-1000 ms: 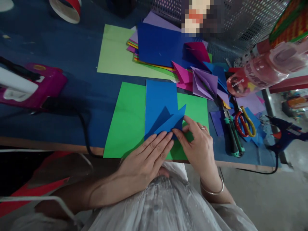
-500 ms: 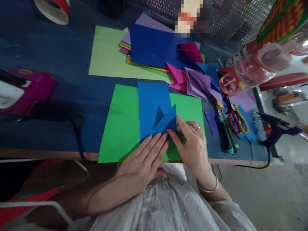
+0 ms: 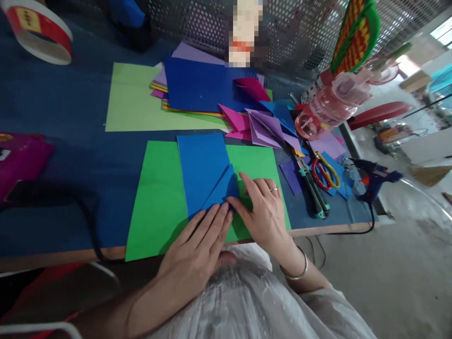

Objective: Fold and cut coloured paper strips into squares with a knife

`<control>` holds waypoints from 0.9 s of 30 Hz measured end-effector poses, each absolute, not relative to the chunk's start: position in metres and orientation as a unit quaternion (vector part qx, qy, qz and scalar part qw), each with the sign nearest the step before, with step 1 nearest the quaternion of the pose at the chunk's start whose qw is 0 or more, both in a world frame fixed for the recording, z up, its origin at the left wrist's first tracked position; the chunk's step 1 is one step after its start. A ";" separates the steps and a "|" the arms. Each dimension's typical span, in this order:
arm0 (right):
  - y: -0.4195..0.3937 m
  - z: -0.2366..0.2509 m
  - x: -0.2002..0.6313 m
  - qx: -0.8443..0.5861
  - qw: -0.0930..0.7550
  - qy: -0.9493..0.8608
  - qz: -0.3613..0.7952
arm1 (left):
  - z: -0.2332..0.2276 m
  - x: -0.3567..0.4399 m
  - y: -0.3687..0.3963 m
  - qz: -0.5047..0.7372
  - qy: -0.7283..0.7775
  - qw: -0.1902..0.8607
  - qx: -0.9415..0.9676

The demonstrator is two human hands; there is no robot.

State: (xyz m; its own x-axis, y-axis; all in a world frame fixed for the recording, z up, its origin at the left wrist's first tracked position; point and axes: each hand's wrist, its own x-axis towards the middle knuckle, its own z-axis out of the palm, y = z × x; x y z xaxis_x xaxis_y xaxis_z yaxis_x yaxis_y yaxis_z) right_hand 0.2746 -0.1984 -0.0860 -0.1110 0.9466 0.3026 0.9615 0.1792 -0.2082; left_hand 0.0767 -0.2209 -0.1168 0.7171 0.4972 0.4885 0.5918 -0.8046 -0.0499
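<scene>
A blue sheet of paper (image 3: 203, 165) lies on a larger green sheet (image 3: 158, 188) at the table's near edge. Its lower right corner is folded over into a slanted flap (image 3: 222, 188). My left hand (image 3: 194, 249) rests flat, fingers stretched, on the lower edge of the blue paper. On the right side, my right hand (image 3: 264, 214) has its thumb touching the fold near the left fingertips. Its index finger points up beside the flap, apart from the thumb, with nothing visibly gripped between them.
Behind lie stacked coloured sheets (image 3: 197, 84) and folded pink and purple pieces (image 3: 263, 127). To the right are a green-handled cutter (image 3: 314, 193), red-and-yellow-handled scissors (image 3: 325, 172), a glue gun (image 3: 374, 176) and a pink bottle (image 3: 328, 108). A tape roll (image 3: 42, 33) stands far left.
The blue flap, raised before, now lies flatter against the sheet. My right index finger has come away from the flap's edge. The camera view has shifted to the right.
</scene>
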 end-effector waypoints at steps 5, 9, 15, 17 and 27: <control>-0.198 -0.083 0.273 -0.637 0.165 -0.753 -0.019 | -0.115 0.077 -0.222 -0.232 -0.308 0.095 -0.918; -0.196 -0.081 0.272 -0.616 0.143 -0.774 -0.022 | -0.108 0.076 -0.221 -0.231 -0.317 0.072 -0.917; -0.197 -0.082 0.271 -0.593 0.142 -0.792 -0.030 | -0.100 0.073 -0.209 -0.216 -0.354 0.061 -0.908; -0.197 -0.084 0.272 -0.580 0.155 -0.799 -0.038 | -0.099 0.073 -0.204 -0.201 -0.357 0.054 -0.911; -0.197 -0.084 0.270 -0.562 0.183 -0.806 -0.040 | -0.104 0.076 -0.201 -0.200 -0.402 -0.002 -0.893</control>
State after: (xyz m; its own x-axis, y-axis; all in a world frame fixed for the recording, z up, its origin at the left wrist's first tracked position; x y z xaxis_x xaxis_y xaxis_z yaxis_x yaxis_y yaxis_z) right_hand 0.2704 -0.1970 -0.0836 -0.3019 0.8907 0.3398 0.9202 0.3654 -0.1403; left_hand 0.0762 -0.2014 -0.1041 0.5966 0.7198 0.3549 0.7179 -0.6763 0.1651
